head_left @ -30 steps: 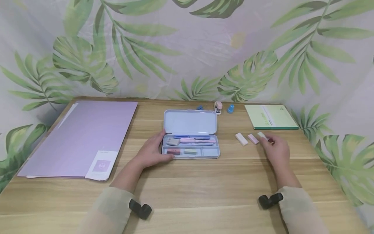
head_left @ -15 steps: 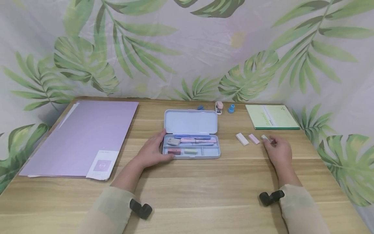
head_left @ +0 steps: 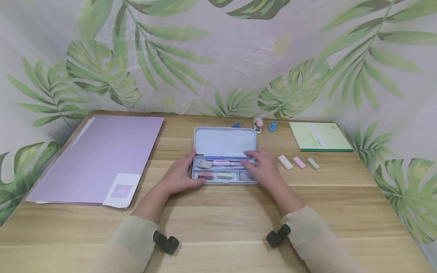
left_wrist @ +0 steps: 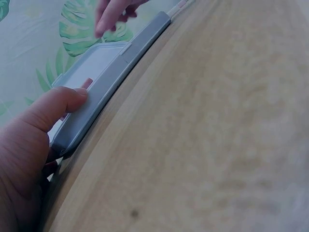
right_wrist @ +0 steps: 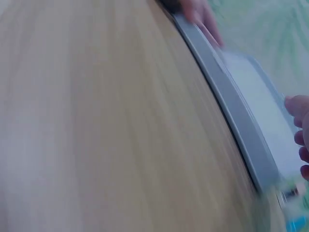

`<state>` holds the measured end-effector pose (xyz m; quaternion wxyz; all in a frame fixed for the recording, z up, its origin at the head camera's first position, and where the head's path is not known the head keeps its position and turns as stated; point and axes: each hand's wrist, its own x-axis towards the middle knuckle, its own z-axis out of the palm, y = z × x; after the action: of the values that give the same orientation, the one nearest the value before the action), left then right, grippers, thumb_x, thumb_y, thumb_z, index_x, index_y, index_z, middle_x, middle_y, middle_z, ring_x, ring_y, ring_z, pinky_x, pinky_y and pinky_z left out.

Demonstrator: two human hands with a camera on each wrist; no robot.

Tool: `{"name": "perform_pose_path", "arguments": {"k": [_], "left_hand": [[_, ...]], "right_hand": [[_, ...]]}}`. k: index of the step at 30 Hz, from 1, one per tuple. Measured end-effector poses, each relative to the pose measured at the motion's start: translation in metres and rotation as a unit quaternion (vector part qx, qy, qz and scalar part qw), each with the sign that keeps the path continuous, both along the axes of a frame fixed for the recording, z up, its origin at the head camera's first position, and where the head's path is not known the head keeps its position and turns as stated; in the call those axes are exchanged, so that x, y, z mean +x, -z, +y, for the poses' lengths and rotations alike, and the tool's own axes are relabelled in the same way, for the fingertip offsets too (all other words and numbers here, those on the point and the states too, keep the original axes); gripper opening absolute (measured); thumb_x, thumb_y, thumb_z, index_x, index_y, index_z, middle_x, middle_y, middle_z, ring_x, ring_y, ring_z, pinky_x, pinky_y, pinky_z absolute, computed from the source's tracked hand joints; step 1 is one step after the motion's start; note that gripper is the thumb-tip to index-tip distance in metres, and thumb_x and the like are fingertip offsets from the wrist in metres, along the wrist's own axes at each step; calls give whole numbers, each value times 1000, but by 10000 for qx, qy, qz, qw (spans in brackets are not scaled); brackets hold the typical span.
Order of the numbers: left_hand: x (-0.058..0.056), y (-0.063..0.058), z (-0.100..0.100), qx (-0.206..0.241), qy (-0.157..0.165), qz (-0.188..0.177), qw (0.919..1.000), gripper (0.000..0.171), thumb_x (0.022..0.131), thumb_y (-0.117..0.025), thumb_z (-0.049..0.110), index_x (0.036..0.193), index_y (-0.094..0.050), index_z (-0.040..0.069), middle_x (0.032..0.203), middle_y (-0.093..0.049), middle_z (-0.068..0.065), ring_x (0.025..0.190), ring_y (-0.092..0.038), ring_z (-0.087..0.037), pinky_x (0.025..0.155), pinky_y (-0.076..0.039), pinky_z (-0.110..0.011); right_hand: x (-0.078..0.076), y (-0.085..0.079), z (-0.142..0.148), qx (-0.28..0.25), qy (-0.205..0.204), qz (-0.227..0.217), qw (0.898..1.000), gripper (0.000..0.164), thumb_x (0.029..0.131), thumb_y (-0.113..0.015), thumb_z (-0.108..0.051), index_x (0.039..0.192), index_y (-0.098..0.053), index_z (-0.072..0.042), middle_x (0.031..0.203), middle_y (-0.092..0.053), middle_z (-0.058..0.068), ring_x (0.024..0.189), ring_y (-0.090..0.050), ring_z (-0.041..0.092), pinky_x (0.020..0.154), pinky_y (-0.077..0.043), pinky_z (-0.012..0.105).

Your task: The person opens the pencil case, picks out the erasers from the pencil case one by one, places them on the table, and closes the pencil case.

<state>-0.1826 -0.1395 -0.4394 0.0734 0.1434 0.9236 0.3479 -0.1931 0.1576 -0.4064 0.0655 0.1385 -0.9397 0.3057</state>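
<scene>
A light blue pencil case (head_left: 225, 141) lies with its lid raised. My left hand (head_left: 179, 175) grips its left end, thumb (left_wrist: 72, 99) over the front rim in the left wrist view. Above the case's right part hovers my right hand (head_left: 265, 168), fingers loosely bent; nothing shows in its grasp in the right wrist view, which is blurred. Inside are several pens (head_left: 227, 163), a grey eraser (head_left: 205, 164), a red eraser (head_left: 205, 176) and a pale green eraser (head_left: 225, 176). The right front compartment is partly hidden by the right hand.
Right of the case lie a white eraser (head_left: 285, 162), a pink eraser (head_left: 299, 162) and a greenish eraser (head_left: 313, 163). Behind stand a pink stapler (head_left: 258, 125) and a blue cone-shaped piece (head_left: 272, 126). A green notebook (head_left: 321, 136) lies back right, a purple folder (head_left: 99, 159) left.
My right hand has let go of the greenish eraser, which stays in line beside the pink one, and has moved left over the pencil case. The left hand keeps its hold on the case.
</scene>
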Motion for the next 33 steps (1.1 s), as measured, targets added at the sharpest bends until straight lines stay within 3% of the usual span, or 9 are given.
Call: {"name": "perform_pose_path", "arguments": {"k": [6,12,28,33], "left_hand": [[0,0,-1,-25,13,35,10000,113,73,-75,52,158,-14,7,162,-24,-15,148,-24,-39,120,-23,-55],[1,1,-2,4,95,112,9999,112,75,-75,52,157,-14,5,162,-24,-15,148,-24,-39,119,-23,-56],[2,-3,-2,13,37,71,10000,111,75,-74,50,157,-15,6,161,-26,-18,147,-26,-40,119,-25,-57],[2,-2,-2,42,55,99,9999,111,75,-75,51,157,-15,6,161,-26,-17,147,-26,-40,119,-25,-57]], "right_hand": [[-9,2,-56,416,-885,-399,9944,40,89,-69,-39,119,-70,-12,110,-68,5,107,-61,22,97,-49,40],[-17,-1,-82,771,-1338,-766,9850,45,88,-71,-41,121,-70,-10,111,-69,5,107,-61,21,98,-49,37],[-23,-10,-102,832,-1116,-1780,9741,43,88,-72,-34,120,-70,-6,116,-70,9,110,-63,22,99,-50,37],[-20,-10,-100,564,-995,-1682,9791,40,87,-73,-32,117,-71,-6,111,-70,8,104,-63,20,96,-51,36]]}}
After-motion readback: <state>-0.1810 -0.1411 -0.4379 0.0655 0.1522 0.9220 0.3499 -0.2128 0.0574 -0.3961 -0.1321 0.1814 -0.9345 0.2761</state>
